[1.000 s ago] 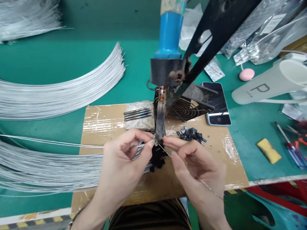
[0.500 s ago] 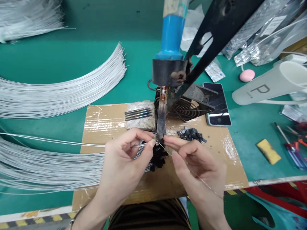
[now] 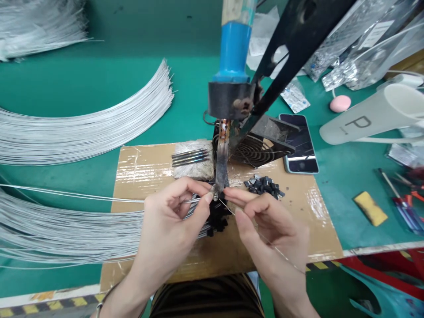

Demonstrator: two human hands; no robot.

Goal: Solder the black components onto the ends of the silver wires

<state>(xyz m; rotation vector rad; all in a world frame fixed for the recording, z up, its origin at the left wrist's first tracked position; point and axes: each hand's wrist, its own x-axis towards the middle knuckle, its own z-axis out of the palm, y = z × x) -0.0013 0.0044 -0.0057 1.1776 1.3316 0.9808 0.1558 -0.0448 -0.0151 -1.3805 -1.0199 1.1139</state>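
A soldering iron (image 3: 234, 48) with a blue handle hangs tip-down in a black metal bracket (image 3: 274, 66). At its tip, my left hand (image 3: 172, 229) pinches thin grey wires (image 3: 126, 200) that run in from the left; the exact ends are hidden by the fingertips. My right hand (image 3: 274, 238) is closed on a thin strand of solder wire (image 3: 227, 206), whose end meets the tip area. Its index finger reaches close to the iron. Below the hands lie black connectors (image 3: 218, 218) on the ends of a wire bundle (image 3: 82, 234).
Loose small black parts (image 3: 264, 186) lie on the cardboard (image 3: 298, 207), near a fan (image 3: 261, 145) and a phone (image 3: 300, 143). Metal rods (image 3: 189, 157) rest on a pale block. A second wire bundle (image 3: 99, 128) curves behind. A cup (image 3: 367, 119) and yellow sponge (image 3: 370, 208) are right.
The iron and bracket appear slightly further left as the view shifts. Both hands keep their grips at the iron's tip, with hardly any movement.
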